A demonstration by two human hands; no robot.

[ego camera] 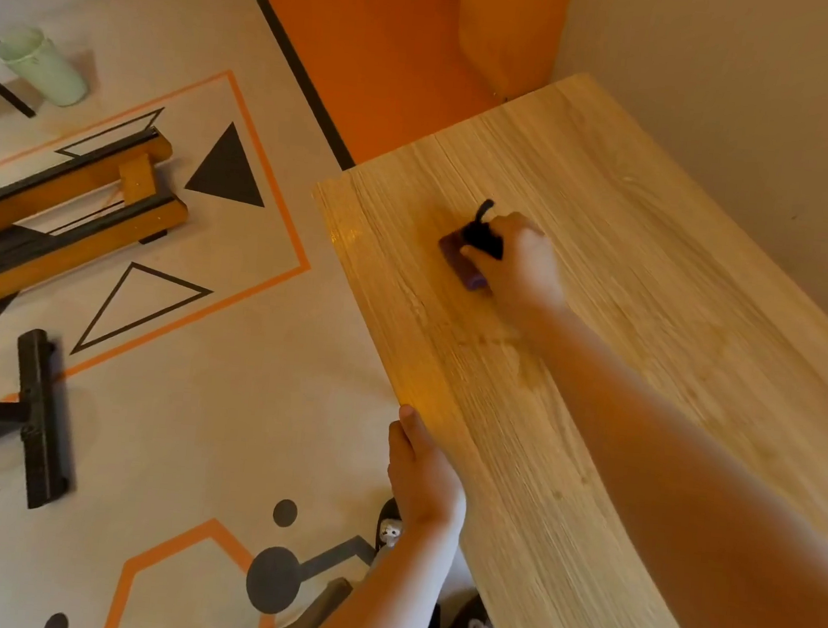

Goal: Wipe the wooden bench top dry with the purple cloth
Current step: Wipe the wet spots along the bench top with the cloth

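The right arm stretches straight across the wooden counter. The right grip bears down, fingers bent over the purple cloth and clutching it. The cloth pokes out just left of those fingers, towards the counter's far left corner. The left grip clasps the counter's side edge, thumb on top, fingers hidden beneath. Something black beside the cloth is too blurred to name.

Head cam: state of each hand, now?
Left hand: grips the bench top edge.
Right hand: holds the purple cloth, pressed onto the bench top.
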